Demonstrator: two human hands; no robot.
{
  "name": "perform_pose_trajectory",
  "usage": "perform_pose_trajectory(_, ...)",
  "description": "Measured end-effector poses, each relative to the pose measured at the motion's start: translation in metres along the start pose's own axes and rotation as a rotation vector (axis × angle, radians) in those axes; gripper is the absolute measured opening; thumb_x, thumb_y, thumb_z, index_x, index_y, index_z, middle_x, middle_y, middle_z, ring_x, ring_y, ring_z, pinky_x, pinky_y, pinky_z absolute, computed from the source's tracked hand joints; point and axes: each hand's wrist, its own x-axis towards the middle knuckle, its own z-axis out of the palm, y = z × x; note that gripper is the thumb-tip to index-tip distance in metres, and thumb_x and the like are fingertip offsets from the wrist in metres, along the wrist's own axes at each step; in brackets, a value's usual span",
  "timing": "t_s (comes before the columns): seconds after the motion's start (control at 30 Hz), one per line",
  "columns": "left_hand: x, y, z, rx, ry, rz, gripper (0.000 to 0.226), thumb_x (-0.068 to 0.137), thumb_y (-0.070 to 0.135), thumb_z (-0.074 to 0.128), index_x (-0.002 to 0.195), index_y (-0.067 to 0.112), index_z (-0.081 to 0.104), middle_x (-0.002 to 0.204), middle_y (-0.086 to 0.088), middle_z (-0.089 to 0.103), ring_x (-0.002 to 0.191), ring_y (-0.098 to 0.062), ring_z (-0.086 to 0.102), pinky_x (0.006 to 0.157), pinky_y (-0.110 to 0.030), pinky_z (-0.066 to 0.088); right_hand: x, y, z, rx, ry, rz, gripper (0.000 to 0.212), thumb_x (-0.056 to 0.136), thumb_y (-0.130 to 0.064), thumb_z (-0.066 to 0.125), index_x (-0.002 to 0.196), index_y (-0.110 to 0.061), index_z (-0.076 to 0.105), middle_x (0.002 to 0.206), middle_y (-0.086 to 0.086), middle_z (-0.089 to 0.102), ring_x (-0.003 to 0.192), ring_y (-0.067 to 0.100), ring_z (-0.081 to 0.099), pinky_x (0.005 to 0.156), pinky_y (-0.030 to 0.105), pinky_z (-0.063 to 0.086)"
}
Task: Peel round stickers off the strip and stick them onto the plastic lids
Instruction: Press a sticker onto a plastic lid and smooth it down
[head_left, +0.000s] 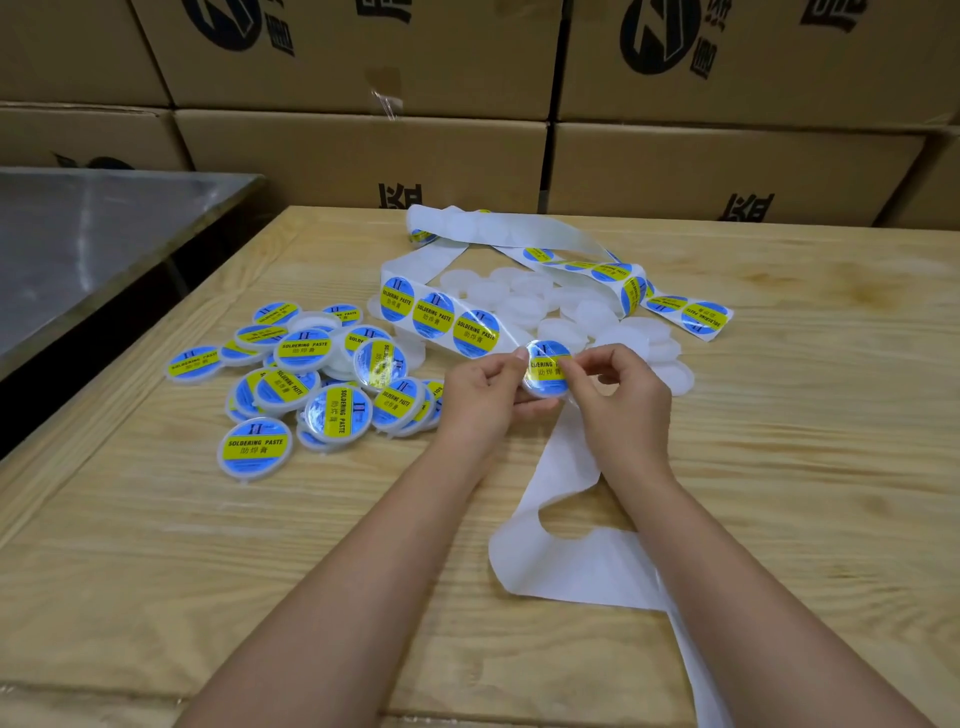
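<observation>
Sticker (546, 370), round, glossy, on translucent plastic lid (540, 391)

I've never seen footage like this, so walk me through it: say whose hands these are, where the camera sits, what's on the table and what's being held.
No machine here: these are a person's two bare hands, filmed by one camera worn on the head, looking forward and down. The left hand holds a round plastic lid with a blue and yellow sticker on it; the right hand pinches its right edge with its fingers. On the wooden table lie a sticker strip, a pile of stickered lids to the left, bare white lids behind the hands, and empty backing paper trailing toward the person. Cardboard boxes are stacked behind.
</observation>
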Motion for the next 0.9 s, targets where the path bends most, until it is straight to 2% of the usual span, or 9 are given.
perform_pose_trajectory(0.1,-0.001,0.001,0.002,-0.034,0.002,-0.014,0.025,0.095,0.019,0.053,0.089,-0.001,0.066,0.081,-0.024,0.065,0.066,-0.021,0.071,0.066,-0.025,0.058,-0.002,-0.001,0.002,-0.034,0.046,-0.063,0.008,0.082,-0.016,0.07,0.079,-0.015,0.063,0.079,-0.005,0.064,0.076,-0.006,0.054,0.071,0.004,0.036)
perform_pose_trajectory(0.17,-0.001,0.001,0.003,-0.058,-0.004,-0.017,0.023,0.095,0.018,0.053,0.088,0.001,0.066,0.079,-0.02,0.068,0.066,-0.021,0.071,0.064,-0.025,0.058,-0.002,-0.001,0.004,-0.034,0.069,-0.063,0.009,0.082,-0.016,0.07,0.09,-0.016,0.064,0.081,-0.003,0.064,0.077,0.0,0.055,0.074,0.009,0.04)
perform_pose_trajectory(0.27,-0.003,0.004,0.003,-0.089,-0.022,-0.017,0.021,0.096,0.016,0.051,0.086,0.005,0.067,0.072,-0.008,0.072,0.065,-0.019,0.07,0.059,-0.022,0.056,-0.005,-0.003,0.004,0.026,0.063,-0.031,0.055,0.083,-0.014,0.068,0.133,-0.02,0.048,0.085,-0.007,0.062,0.081,-0.004,0.056,0.077,0.006,0.039)
perform_pose_trajectory(0.3,-0.004,0.004,0.003,-0.099,-0.031,-0.018,0.022,0.096,0.015,0.05,0.088,0.004,0.066,0.072,-0.007,0.072,0.065,-0.018,0.07,0.058,-0.022,0.056,-0.005,-0.003,0.004,0.031,0.064,-0.039,0.057,0.083,-0.012,0.067,0.136,-0.019,0.046,0.086,-0.006,0.062,0.082,-0.003,0.056,0.078,0.006,0.039)
perform_pose_trajectory(0.43,-0.007,0.006,0.006,-0.128,-0.074,-0.037,0.022,0.097,0.013,0.048,0.094,-0.002,0.063,0.073,-0.008,0.071,0.064,-0.018,0.07,0.057,-0.023,0.056,-0.005,-0.005,0.006,0.015,0.114,-0.043,0.015,0.086,-0.007,0.064,0.1,-0.009,0.069,0.091,0.001,0.061,0.081,0.014,0.061,0.076,0.011,0.043)
perform_pose_trajectory(0.5,-0.009,0.007,0.006,-0.124,-0.101,-0.044,0.021,0.096,0.012,0.048,0.093,-0.003,0.063,0.072,-0.008,0.07,0.064,-0.019,0.069,0.057,-0.024,0.057,-0.004,-0.005,0.006,0.061,0.129,0.008,0.004,0.086,-0.009,0.065,0.086,-0.013,0.066,0.089,0.006,0.063,0.075,0.007,0.058,0.071,0.01,0.042)
perform_pose_trajectory(0.6,-0.011,0.006,0.007,-0.088,-0.142,-0.04,0.022,0.097,0.011,0.046,0.095,-0.005,0.062,0.074,-0.011,0.069,0.066,-0.02,0.069,0.058,-0.027,0.058,-0.002,-0.003,0.004,0.076,0.167,0.056,0.012,0.084,-0.016,0.068,0.077,-0.012,0.06,0.086,0.009,0.063,0.069,0.003,0.054,0.066,0.009,0.04)
perform_pose_trajectory(0.77,-0.013,0.006,0.008,-0.067,-0.194,-0.036,0.025,0.098,0.009,0.041,0.103,-0.006,0.061,0.085,-0.015,0.067,0.071,-0.02,0.07,0.065,-0.03,0.059,0.001,0.002,0.007,0.077,0.155,0.161,0.027,0.078,-0.031,0.074,0.08,-0.012,0.056,0.09,0.008,0.062,0.077,0.016,0.058,0.069,0.02,0.044)
perform_pose_trajectory(0.9,-0.013,0.007,0.009,-0.108,-0.175,-0.042,0.025,0.098,0.009,0.041,0.103,-0.005,0.061,0.085,-0.014,0.068,0.072,-0.018,0.07,0.063,-0.028,0.058,-0.001,0.002,0.01,0.034,0.095,0.108,0.037,0.071,-0.035,0.079,0.088,-0.019,0.05,0.096,0.001,0.053,0.082,0.012,0.053,0.066,0.009,0.038)
